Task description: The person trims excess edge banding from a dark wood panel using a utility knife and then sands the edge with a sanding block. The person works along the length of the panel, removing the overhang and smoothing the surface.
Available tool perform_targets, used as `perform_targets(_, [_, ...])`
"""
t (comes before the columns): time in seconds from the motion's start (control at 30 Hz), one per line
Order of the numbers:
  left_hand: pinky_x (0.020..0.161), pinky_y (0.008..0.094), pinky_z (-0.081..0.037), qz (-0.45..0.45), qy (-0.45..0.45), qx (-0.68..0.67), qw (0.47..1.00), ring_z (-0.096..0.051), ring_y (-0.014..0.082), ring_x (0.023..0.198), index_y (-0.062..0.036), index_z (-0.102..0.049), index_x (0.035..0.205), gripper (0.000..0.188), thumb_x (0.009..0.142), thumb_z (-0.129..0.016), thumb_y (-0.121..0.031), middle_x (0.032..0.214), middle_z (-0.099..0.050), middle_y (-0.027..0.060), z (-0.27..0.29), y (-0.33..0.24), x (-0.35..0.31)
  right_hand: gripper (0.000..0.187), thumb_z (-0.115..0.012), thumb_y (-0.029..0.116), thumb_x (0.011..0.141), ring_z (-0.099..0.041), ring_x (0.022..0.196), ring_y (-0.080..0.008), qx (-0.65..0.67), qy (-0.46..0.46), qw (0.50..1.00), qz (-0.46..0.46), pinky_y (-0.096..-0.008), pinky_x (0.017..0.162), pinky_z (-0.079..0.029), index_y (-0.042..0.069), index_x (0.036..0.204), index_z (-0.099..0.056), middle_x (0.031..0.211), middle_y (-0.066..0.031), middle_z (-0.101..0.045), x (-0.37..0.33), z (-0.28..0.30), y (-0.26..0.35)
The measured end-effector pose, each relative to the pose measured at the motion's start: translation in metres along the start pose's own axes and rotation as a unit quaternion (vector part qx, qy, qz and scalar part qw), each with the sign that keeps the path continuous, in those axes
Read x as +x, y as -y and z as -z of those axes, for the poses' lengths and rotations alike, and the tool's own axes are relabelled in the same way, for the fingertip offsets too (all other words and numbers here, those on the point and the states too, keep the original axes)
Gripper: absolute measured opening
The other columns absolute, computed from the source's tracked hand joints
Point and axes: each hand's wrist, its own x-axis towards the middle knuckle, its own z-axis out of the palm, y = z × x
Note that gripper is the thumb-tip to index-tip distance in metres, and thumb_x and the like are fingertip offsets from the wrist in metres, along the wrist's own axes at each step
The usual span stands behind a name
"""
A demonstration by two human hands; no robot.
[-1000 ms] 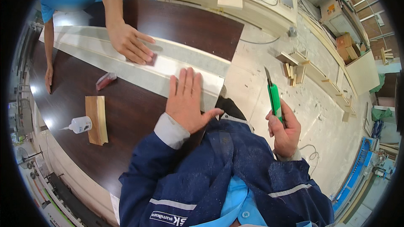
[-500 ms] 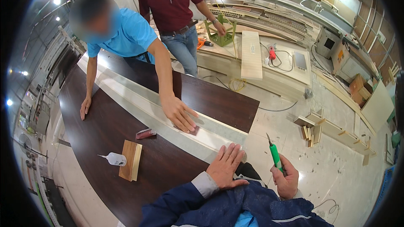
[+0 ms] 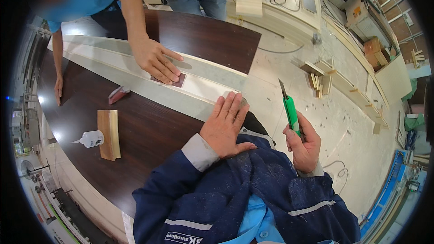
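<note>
- Both hands work apart: the left hand (image 3: 224,127) lies flat with its fingers a little spread, while the right hand (image 3: 305,148) curls shut around a knife handle.
- Largest is the dark brown panel (image 3: 158,126), spread beneath everything else on the work surface; its broad top should give good backing for steady, downward pressure.
- Along it runs the long pale strip (image 3: 205,88), white down the middle with greyish borders. Its near end sits under the left fingers. Steadying it seems to be the step in hand, so even weight through a flat palm would serve better than fingertips alone.
- Near the panel's left side rests a wooden block (image 3: 108,132), well apart from the strip and out of the way.
- The green utility knife (image 3: 291,112) points up and away, its blade bare (worth drawing in, I would judge, with another person leaning so near). Holding it off to the right, clear of the strip, is sound.
- A white bottle (image 3: 93,138) lies against the block, its nozzle turned left.
- Smallest is the reddish-brown pad (image 3: 180,81) under a co-worker's hand (image 3: 158,61). Left fingers are best set beyond its path; strokes along the strip probably disturb it least.
</note>
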Motion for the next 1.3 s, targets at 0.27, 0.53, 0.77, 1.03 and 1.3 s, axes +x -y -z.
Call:
perform_targets(0.27, [0.129,0.0573,-0.033,-0.103,-0.016,-0.112,0.988,-0.070,0.0292,0.117,-0.0094,-0.073,0.120,0.053,0.090,-0.083,-0.053,0.119,-0.073,0.0133,0.007,-0.009,-0.007,0.053,-0.066,0.003,0.108,-0.061,0.097,-0.0083,-0.011,-0.016,1.000,-0.013,-0.0225,0.088,-0.050,-0.007,0.158,-0.050,0.111,-0.0035,-0.068,0.003,0.002,0.000])
perform_targets(0.53, [0.130,0.0606,-0.031,-0.088,-0.035,-0.111,0.989,-0.071,0.0286,0.067,-0.0128,-0.072,0.074,0.040,0.085,-0.088,-0.048,0.067,-0.065,0.0073,0.015,-0.002,0.001,0.053,-0.064,0.003,0.109,-0.061,0.099,-0.0083,-0.020,0.001,1.000,-0.014,-0.0227,0.089,-0.051,-0.007,0.158,-0.050,0.113,-0.0035,-0.068,0.009,0.003,-0.005])
perform_targets(0.77, [0.129,0.0602,-0.033,-0.127,-0.008,-0.141,0.982,-0.070,0.0286,0.066,-0.0116,-0.070,0.076,0.042,0.087,-0.085,-0.050,0.067,-0.065,0.0074,0.012,-0.001,0.014,0.053,-0.065,0.006,0.110,-0.060,0.097,-0.0070,-0.012,-0.002,1.000,-0.013,-0.0212,0.087,-0.050,-0.007,0.159,-0.049,0.112,-0.0022,-0.067,0.014,0.003,-0.005])
perform_targets(1.03, [0.099,0.0449,-0.048,-0.105,-0.090,-0.089,0.986,-0.067,0.0274,0.106,-0.0115,-0.071,0.129,0.071,0.089,-0.075,-0.070,0.133,-0.072,0.0112,0.033,0.010,0.009,0.053,-0.064,0.005,0.109,-0.059,0.093,-0.0064,-0.014,-0.007,0.999,-0.028,-0.0212,0.085,-0.049,-0.007,0.159,-0.049,0.108,-0.0022,-0.067,0.016,0.005,-0.004])
perform_targets(1.3, [0.091,0.0406,-0.045,-0.006,-0.037,0.047,0.998,-0.063,0.0278,0.109,-0.0067,-0.066,0.143,0.099,0.079,-0.075,-0.082,0.151,-0.065,0.0111,0.062,0.030,-0.007,0.058,-0.065,0.010,0.107,-0.053,0.070,-0.0043,-0.041,-0.024,0.999,-0.007,-0.0194,0.058,-0.044,-0.007,0.160,-0.048,0.105,-0.0087,-0.068,0.017,0.002,-0.011])
